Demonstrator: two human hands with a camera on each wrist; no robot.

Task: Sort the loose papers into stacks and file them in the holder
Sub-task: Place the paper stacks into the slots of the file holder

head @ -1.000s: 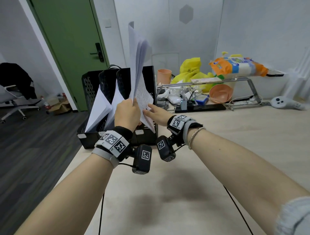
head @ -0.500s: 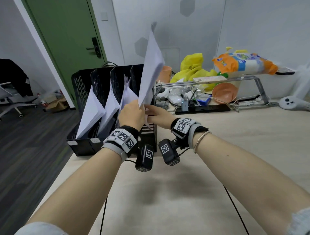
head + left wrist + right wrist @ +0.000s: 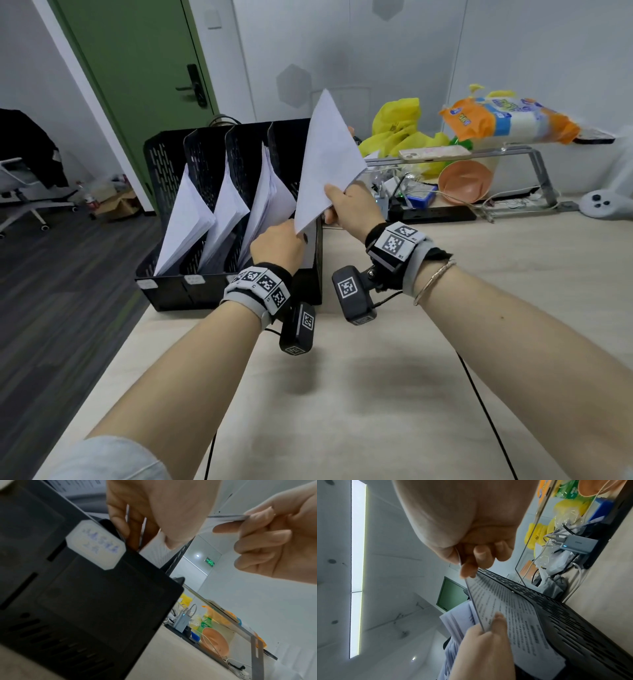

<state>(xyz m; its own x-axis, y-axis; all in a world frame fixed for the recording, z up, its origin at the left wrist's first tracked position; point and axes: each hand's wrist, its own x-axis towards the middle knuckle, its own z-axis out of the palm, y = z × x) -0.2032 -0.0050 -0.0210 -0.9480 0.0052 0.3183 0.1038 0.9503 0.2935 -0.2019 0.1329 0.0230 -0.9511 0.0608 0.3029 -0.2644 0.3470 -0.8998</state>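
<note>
A: Start close in. What can go wrong from here?

B: The left hand [image 3: 279, 245] pinches the low corner of the sheaf of papers [image 3: 327, 161], thumb one side, fingers the other, right at the near lip of the holder [image 3: 164, 164]. The right hand [image 3: 352, 209] clamps the sheaf's right edge, thumb on top, fingers curled beneath. My worry is that low corner: if it catches the lip or the divider, I judge the sheets buckle or fan apart

A: And the grips themselves?

B: Both hold only at the margins, so the tall free tip, up at 12 o'clock from the hands, could flop over. It could also slide in with the stack already filed [image 3: 270, 202] at 10 o'clock of the left hand, mixing the sorts

A: So where does the sheaf sit relative to the hands?

B: It rises tilted from the left hand toward 1 o'clock, over the holder's rightmost slot, its lower part just dipping in. How deep, I cannot tell. The right wrist view shows printed lines on its underside [image 3: 513, 615]

A: Farther out?

B: Two more filed stacks toward 9 o'clock, clutter at the back of the bench [image 3: 376, 394] near 2 o'clock
</note>
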